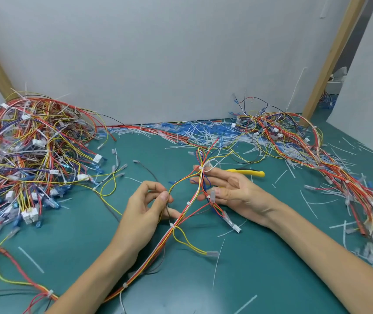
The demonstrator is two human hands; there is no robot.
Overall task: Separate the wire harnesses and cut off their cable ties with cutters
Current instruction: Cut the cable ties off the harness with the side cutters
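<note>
Far L on green worktop (271, 257): heaped tangle of harnesses (29, 159), prob. unsorted stock, parked clear of the working zone. Centre-L: L hand (142, 211), thumb + forefinger pinching a couple of thin wires off the one harness (181, 215) in hand, held a bit to one side, likely to tease strands apart + expose a tie. Runs diagonally from bottom L up across both hands; white cable ties (173, 227) not yet cut along it, one just below the L hand. Centre-R: R hand (233, 191) palm up, fingers spread + fairly straight, harness draped over them as a support, not gripped. Just behind R hand: yellow-handled cutters (246, 172) lying on worktop, w/in easy reach but unheld, so no cutting on this one yet. Back edge: litter of cut tie scraps (203, 132). Far R: second bundle (339, 173), poss. the done pile; can't confirm.
</note>
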